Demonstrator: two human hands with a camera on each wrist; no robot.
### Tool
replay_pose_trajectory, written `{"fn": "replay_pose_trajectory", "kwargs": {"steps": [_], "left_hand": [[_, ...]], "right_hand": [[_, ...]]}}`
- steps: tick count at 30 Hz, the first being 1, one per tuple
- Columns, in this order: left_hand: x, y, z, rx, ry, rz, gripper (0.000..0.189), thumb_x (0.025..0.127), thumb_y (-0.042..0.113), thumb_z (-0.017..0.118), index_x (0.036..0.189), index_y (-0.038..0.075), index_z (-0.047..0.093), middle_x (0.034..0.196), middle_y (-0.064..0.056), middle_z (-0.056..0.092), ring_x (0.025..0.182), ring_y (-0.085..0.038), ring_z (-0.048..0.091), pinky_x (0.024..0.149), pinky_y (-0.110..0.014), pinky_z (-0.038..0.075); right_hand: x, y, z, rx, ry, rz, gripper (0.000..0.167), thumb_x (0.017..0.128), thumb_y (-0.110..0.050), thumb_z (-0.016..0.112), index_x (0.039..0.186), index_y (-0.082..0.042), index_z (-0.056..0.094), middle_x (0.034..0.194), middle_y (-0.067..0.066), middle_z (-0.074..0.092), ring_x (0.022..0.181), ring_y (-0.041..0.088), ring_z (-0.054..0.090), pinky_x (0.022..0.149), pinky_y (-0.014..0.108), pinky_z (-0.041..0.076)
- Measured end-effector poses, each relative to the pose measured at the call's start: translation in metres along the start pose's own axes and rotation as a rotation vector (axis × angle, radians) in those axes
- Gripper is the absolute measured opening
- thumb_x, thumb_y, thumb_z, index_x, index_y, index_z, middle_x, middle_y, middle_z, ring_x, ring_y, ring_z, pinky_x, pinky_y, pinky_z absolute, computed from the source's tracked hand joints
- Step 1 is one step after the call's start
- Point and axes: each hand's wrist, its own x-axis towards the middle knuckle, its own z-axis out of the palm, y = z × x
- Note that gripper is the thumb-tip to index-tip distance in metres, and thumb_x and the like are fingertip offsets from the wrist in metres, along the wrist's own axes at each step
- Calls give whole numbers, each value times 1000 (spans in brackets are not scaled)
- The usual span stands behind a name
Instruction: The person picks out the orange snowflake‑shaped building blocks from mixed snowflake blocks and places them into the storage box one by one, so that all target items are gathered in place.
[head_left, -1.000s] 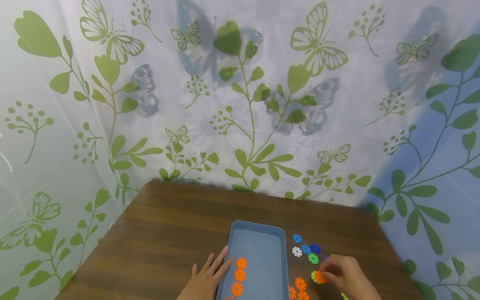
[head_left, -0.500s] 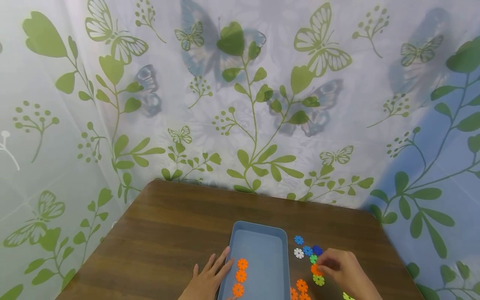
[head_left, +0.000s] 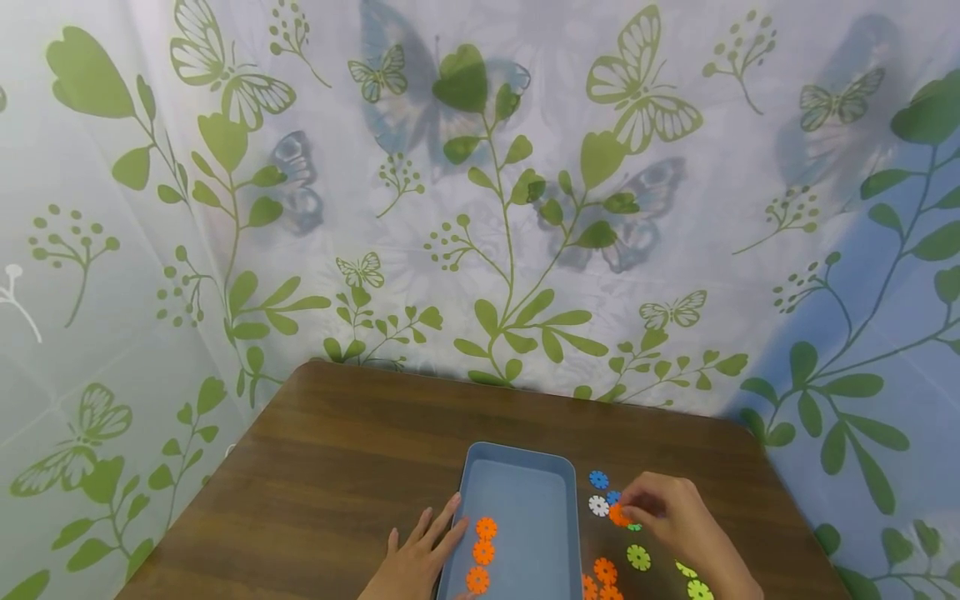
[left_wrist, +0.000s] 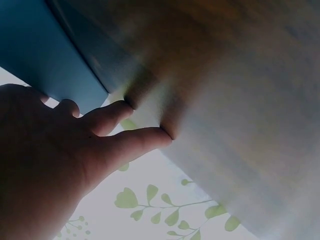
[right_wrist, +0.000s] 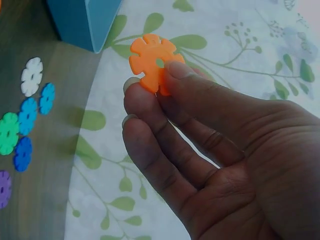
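Note:
My right hand (head_left: pixel 678 517) pinches an orange notched plastic disc (right_wrist: pixel 151 61) between thumb and fingers, raised over the loose discs right of the tray. A blue-grey rectangular tray (head_left: pixel 534 467) stands on the table. Inside it, along the left side, three orange discs (head_left: pixel 483 552) form a column. My left hand (head_left: pixel 420 554) rests at the tray's left edge with fingers spread and straight, some over the rim. In the left wrist view, its fingertips (left_wrist: pixel 167 136) lie near the tray's corner.
Right of the tray lie a white disc (head_left: pixel 598 506), blue discs (head_left: pixel 598 479), a yellow-green disc (head_left: pixel 638 557) and several orange discs (head_left: pixel 605 571). A purple disc (right_wrist: pixel 4 189) shows in the right wrist view. A patterned curtain (head_left: pixel 480 208) hangs behind the brown table (head_left: pixel 360 442).
The right hand has moved the orange disc away from the yellow-green disc, up and left toward the white and blue discs. The left hand has stayed at the tray.

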Motion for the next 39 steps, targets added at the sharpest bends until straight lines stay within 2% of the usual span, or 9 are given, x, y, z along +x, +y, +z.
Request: {"fn": "replay_pose_trajectory", "kwargs": {"steps": [6, 12, 20, 30, 35, 39], "left_hand": [[1, 0, 1, -5, -6, -8, 84, 100, 71, 61, 166, 21, 46, 181, 8, 19, 144, -59, 47, 89, -96, 32], [1, 1, -1, -2, -21, -12, 83, 100, 69, 61, 166, 20, 46, 181, 6, 20, 145, -58, 47, 90, -95, 33], [1, 2, -3, -9, -21, -3, 83, 100, 67, 63, 166, 19, 45, 180, 3, 22, 144, -59, 47, 90, -95, 33], [1, 1, -3, -2, -17, -1, 84, 100, 68, 63, 165, 17, 47, 180, 4, 22, 144, -59, 47, 90, -95, 33], [1, 1, -3, -1, -21, -7, 84, 100, 69, 63, 165, 18, 47, 180, 5, 22, 144, -59, 47, 91, -95, 34], [1, 1, -3, -6, -21, -11, 84, 100, 68, 63, 165, 18, 47, 180, 5, 22, 144, -59, 47, 91, -94, 34]], "right_hand": [[12, -6, -1, 22, -43, 30, 25, 85, 5, 86, 91, -17, 79, 87, -6, 76, 73, 0, 66, 63, 25, 60], [25, -10, 3, 39, -43, -20, 22, 88, 3, 86, 94, -17, 79, 86, -4, 76, 73, 2, 68, 64, 26, 60], [42, -15, 10, 90, -57, 42, 19, 90, 1, 85, 94, -17, 80, 89, -8, 76, 75, 4, 70, 68, 26, 61], [57, -14, 24, 191, -65, -17, 19, 89, 5, 84, 96, -12, 79, 92, 3, 78, 76, 14, 75, 68, 29, 63], [66, -8, 34, 181, -71, -42, 19, 89, 5, 84, 96, -12, 79, 92, 1, 78, 78, 12, 74, 70, 29, 63], [73, -6, 42, 207, -85, -33, 17, 91, 3, 83, 97, -13, 80, 93, 5, 78, 78, 11, 74, 72, 29, 63]]}}
